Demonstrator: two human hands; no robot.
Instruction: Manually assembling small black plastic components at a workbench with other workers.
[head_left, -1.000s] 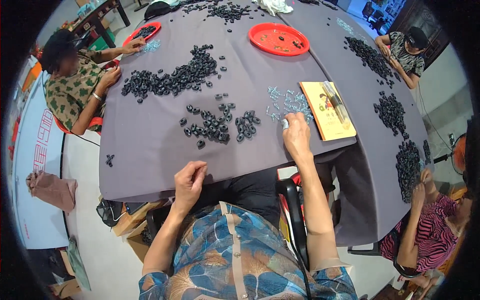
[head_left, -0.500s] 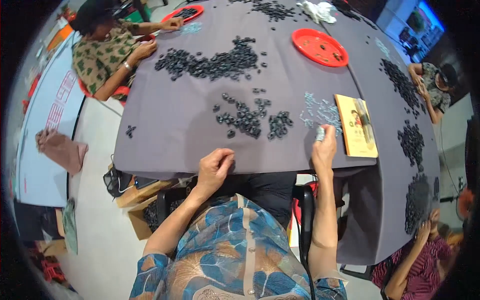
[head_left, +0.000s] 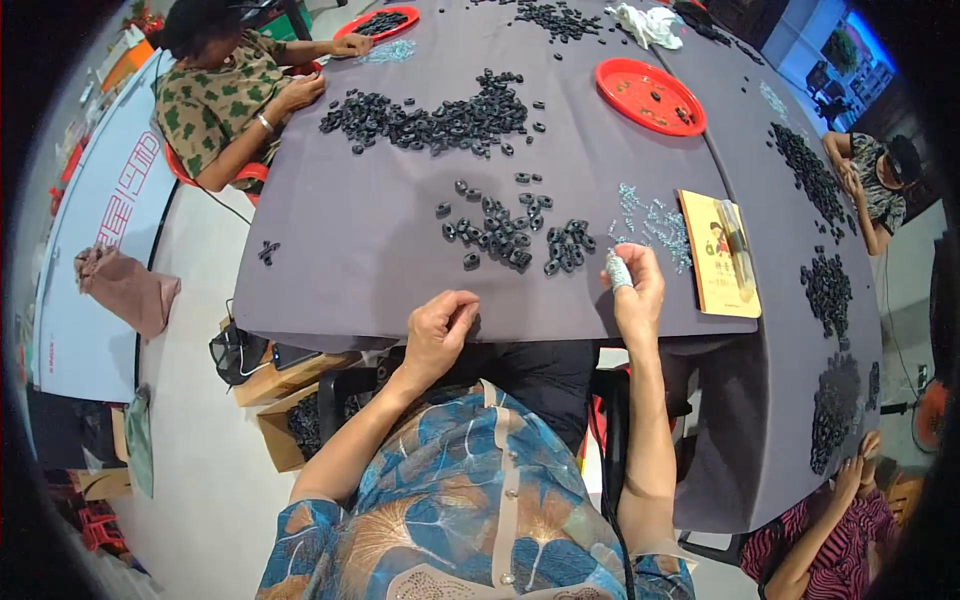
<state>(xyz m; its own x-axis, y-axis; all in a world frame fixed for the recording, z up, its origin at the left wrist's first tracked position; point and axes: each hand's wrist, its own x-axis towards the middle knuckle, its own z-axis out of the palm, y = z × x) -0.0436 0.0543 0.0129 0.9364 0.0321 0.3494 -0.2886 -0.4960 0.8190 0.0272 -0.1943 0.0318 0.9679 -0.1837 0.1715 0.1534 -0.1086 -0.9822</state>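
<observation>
My left hand (head_left: 440, 330) rests at the near edge of the grey-covered table (head_left: 350, 260), fingers curled loosely, nothing visible in it. My right hand (head_left: 633, 290) is raised a little at the table edge, its taped fingertips pinched together; whether they hold a small part I cannot tell. Just beyond my hands lies a cluster of black ring-shaped parts (head_left: 505, 235). A scatter of small shiny metal pieces (head_left: 655, 222) lies just beyond my right hand.
A yellow booklet (head_left: 718, 255) lies right of the metal pieces. Farther off are a big pile of black rings (head_left: 430, 115) and a red tray (head_left: 650, 95). Other people sit at the far left (head_left: 225, 90), the right (head_left: 870, 180) and the lower right (head_left: 830, 530).
The view has swung, shifting the table to the right in the picture. My right hand has drawn back from the metal pieces to the table edge; my left hand stays at the edge.
</observation>
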